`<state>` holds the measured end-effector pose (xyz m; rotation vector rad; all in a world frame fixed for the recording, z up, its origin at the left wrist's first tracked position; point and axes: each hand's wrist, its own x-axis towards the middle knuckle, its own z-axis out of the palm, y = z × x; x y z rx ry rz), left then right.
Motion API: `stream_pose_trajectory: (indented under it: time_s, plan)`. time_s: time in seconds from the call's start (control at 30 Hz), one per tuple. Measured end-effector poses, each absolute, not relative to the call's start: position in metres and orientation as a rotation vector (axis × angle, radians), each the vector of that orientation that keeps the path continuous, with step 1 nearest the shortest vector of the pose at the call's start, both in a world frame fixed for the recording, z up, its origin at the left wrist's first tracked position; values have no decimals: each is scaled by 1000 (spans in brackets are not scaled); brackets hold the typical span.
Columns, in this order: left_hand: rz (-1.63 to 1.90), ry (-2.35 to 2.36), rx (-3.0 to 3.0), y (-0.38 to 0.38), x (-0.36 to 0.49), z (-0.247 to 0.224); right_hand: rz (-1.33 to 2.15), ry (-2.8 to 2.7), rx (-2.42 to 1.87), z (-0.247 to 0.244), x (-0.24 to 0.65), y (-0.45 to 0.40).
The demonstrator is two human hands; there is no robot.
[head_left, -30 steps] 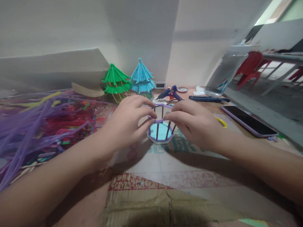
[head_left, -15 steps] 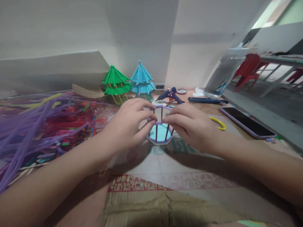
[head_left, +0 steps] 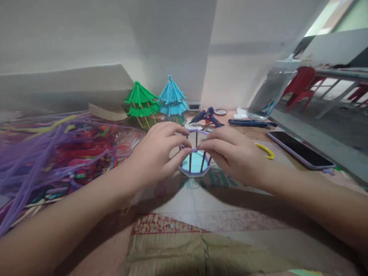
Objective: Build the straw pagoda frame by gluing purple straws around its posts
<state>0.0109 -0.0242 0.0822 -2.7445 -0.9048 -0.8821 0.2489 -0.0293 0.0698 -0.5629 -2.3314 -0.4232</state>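
A small many-sided frame stands upright on the cardboard, with a light blue base (head_left: 196, 161), dark posts and a purple pipe cleaner rim (head_left: 194, 150) around its top. My left hand (head_left: 163, 147) pinches that rim from the left, thumb and fingers closed on it. From the right, my right hand (head_left: 227, 147) grips the same rim between thumb and fingertips. Both hands hide parts of the frame's sides. Behind the hands stand a green tiered pavilion model (head_left: 141, 101) and a blue one (head_left: 172, 96).
A purple heap of pipe cleaners (head_left: 43, 153) fills the left side. Behind the frame lie a hot glue gun (head_left: 207, 116) and a tape roll (head_left: 220, 112). To the right are a utility knife (head_left: 250, 123), yellow handle loop (head_left: 266, 150), phone (head_left: 300, 148) and water bottle (head_left: 271, 90).
Almost nothing differs. Both hands keep their hold on the purple rim, and the whole view has shifted very slightly downward.
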Motion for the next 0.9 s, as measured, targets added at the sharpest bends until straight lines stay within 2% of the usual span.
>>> stream_pose_trajectory:
  time_s: [0.9]
  plan:
    - [-875,-932,-2775,-24,9,83,-446,-2350,-561,68,251,-31]
